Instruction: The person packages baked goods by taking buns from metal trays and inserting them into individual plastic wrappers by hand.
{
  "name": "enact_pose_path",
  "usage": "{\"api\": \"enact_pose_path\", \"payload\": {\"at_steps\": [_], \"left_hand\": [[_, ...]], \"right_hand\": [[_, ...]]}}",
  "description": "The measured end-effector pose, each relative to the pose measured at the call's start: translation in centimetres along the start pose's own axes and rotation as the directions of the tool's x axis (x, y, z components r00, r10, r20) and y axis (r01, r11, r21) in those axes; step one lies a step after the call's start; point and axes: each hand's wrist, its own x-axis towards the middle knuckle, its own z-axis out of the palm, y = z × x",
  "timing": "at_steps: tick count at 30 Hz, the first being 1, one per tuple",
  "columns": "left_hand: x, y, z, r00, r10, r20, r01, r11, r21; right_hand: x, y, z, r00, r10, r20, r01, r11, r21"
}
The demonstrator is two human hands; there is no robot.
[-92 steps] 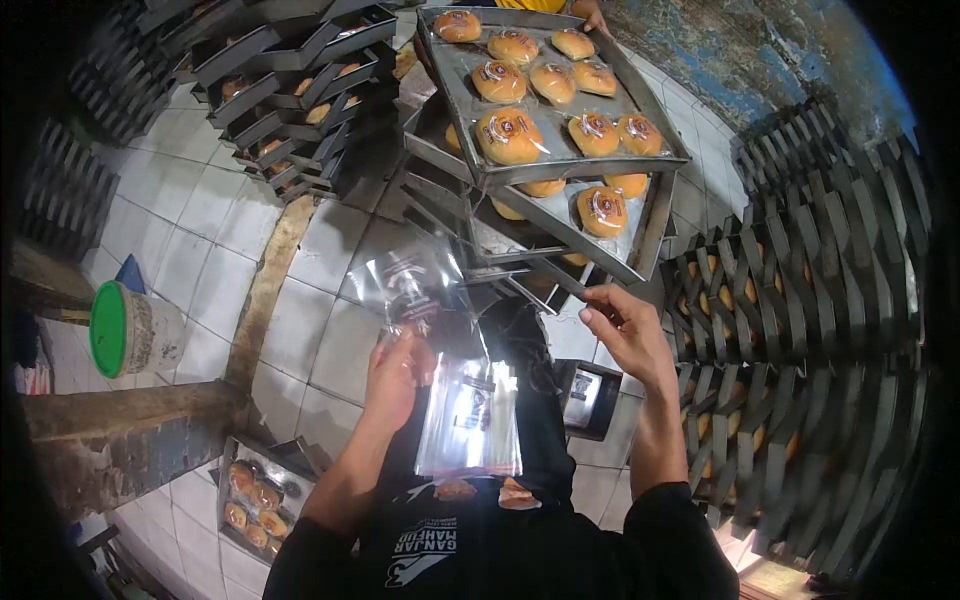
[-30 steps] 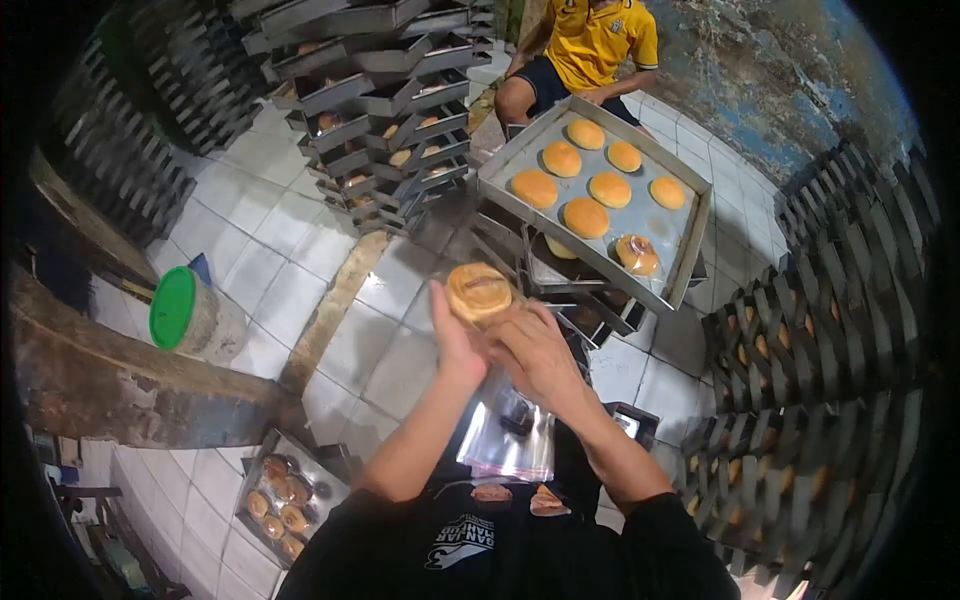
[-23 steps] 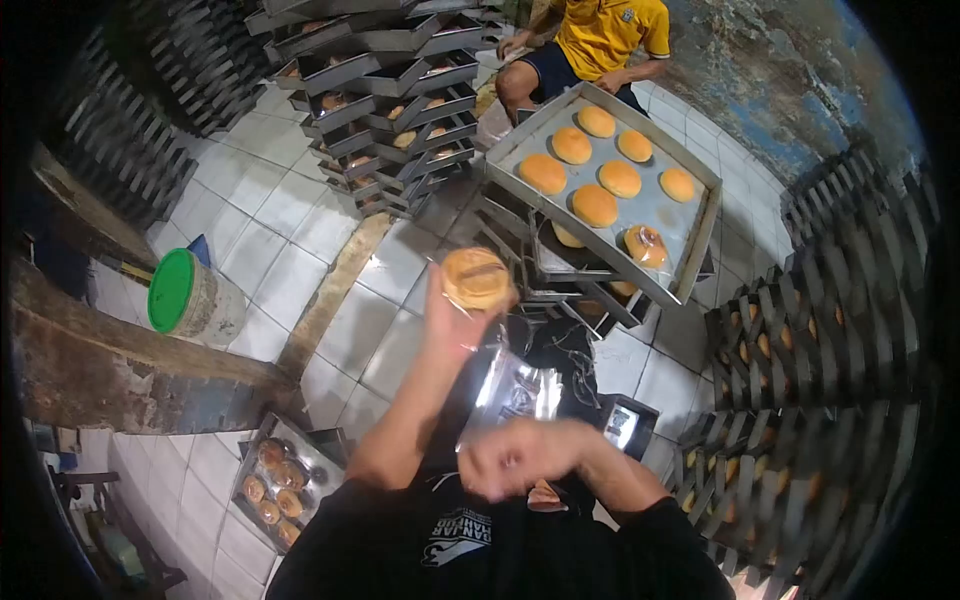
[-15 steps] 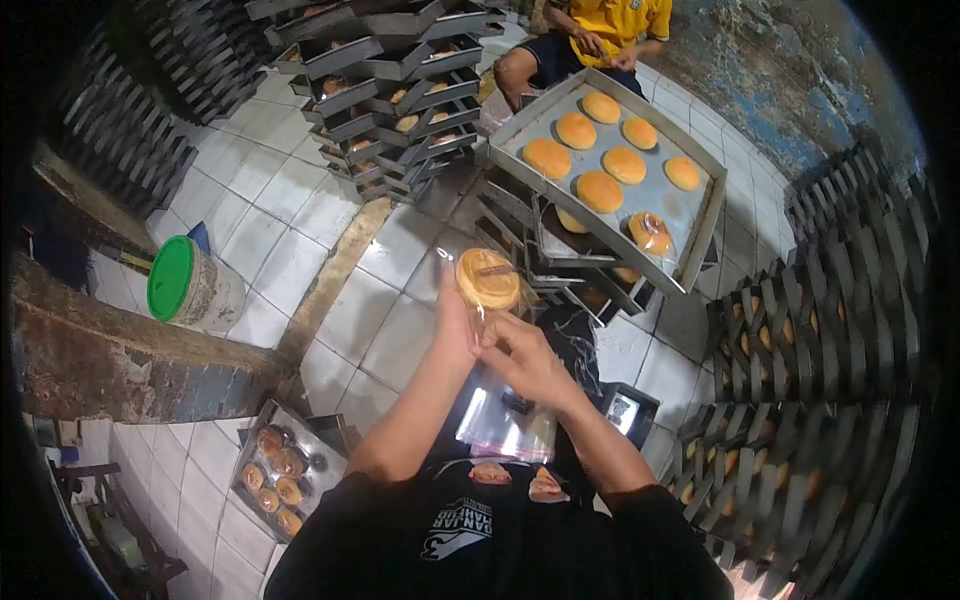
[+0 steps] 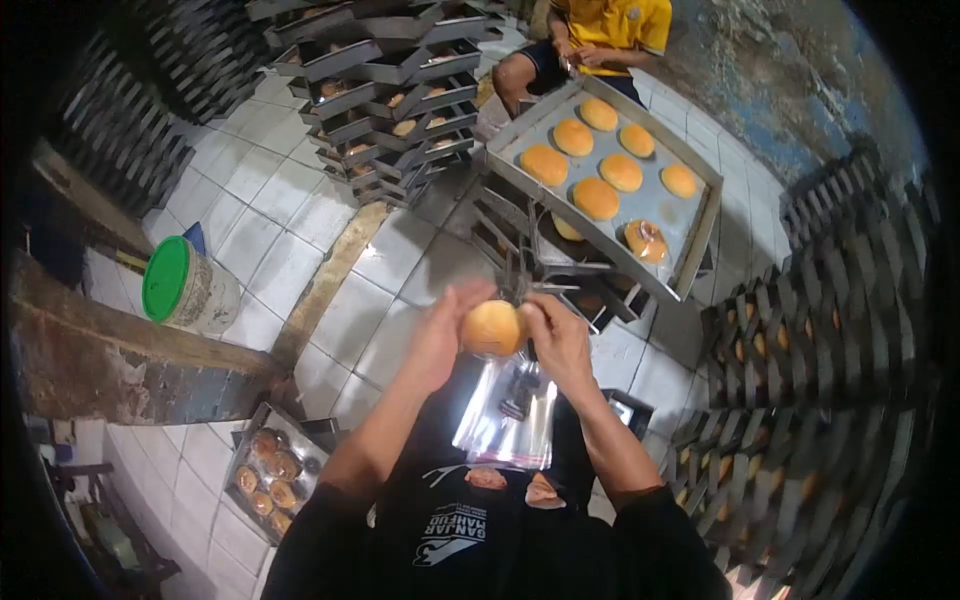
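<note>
A round golden bun (image 5: 491, 328) in clear plastic is held between my two hands, above my lap. My left hand (image 5: 438, 338) grips its left side, the fingertips blurred by motion. On the right side, my right hand (image 5: 562, 345) is closed with thumb and fingers at the edge of the bun's wrapper. A stack of clear plastic bags (image 5: 503, 420) lies on my lap just below the bun, with a small dark object on it. Ahead, a large metal tray (image 5: 690, 225) carries several unwrapped buns (image 5: 597, 198) and one wrapped bun (image 5: 646, 241).
Stacked baking trays (image 5: 385, 110) stand ahead, and more tray stacks (image 5: 800, 340) line the right. A tray of wrapped buns (image 5: 272, 475) sits at lower left. A green-lidded bucket (image 5: 190, 285) stands left. Another person in a yellow shirt (image 5: 620, 25) sits behind the large tray.
The wrapped bun has come down closer to my body and turned, showing a smooth golden side. My right hand has moved from below the bun to its right side.
</note>
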Motion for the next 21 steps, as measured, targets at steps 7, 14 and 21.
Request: {"api": "enact_pose_path", "payload": {"at_steps": [7,14,21], "left_hand": [[1.4,0.4,2.0,0.919,0.374,-0.129,-0.310,0.883,0.353],[0.1,1.2,0.0,0.731,0.673,-0.116,-0.366,0.530,0.765],[-2.4,-4.1,-3.1,0.971,0.007,-0.240,0.018,0.994,0.103]], "right_hand": [[1.7,-2.9,-0.8,0.986,-0.157,0.059,0.164,0.976,-0.140],[2.1,0.3,-0.9,0.905,0.329,0.268,-0.422,0.772,0.475],[-6.4,4.2,1.3,0.700,0.504,0.506,-0.714,0.455,0.532]]}}
